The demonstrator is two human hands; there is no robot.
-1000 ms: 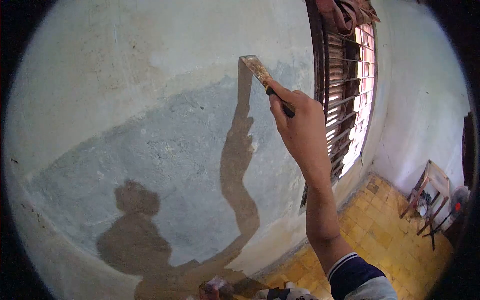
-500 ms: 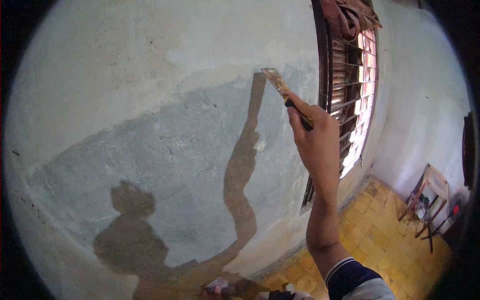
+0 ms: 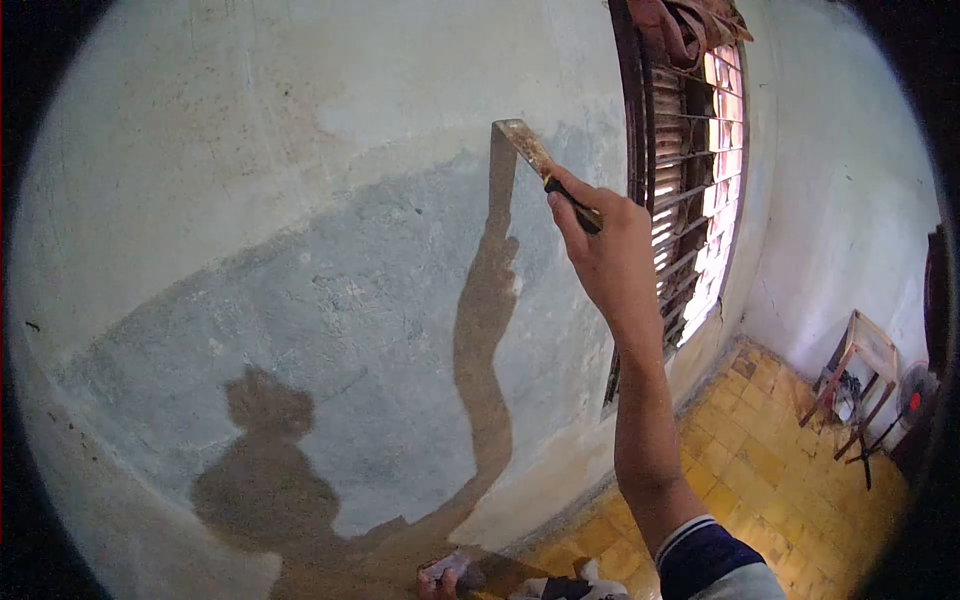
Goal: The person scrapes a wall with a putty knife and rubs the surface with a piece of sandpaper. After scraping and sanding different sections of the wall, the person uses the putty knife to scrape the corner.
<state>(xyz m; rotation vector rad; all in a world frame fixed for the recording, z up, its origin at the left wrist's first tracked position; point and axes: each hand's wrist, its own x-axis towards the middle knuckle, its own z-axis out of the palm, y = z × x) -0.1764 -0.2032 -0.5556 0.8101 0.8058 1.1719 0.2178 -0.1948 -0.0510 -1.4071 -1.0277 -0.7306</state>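
My right hand (image 3: 605, 240) is closed round the dark handle of a putty knife (image 3: 527, 145) with a flat, stained blade. The blade's tip meets the wall (image 3: 320, 290) near the upper border of a grey-blue patch, below the paler paint. Shadows of my head and arm fall across that patch, and the arm's shadow reaches the blade. At the bottom edge, part of my left hand (image 3: 438, 582) shows, its fingers bent round a greyish object that I cannot make out.
Right of the knife is a barred window (image 3: 690, 180) with a dark frame and a bundled brown cloth (image 3: 690, 25) at its top. Yellow tiles cover the floor (image 3: 760, 440). A wooden stool (image 3: 858, 370) and a fan (image 3: 912, 400) stand by the far wall.
The putty knife and my right hand have shifted up and left in view, with the blade near the patch's upper edge. My left hand shows slightly more at the bottom.
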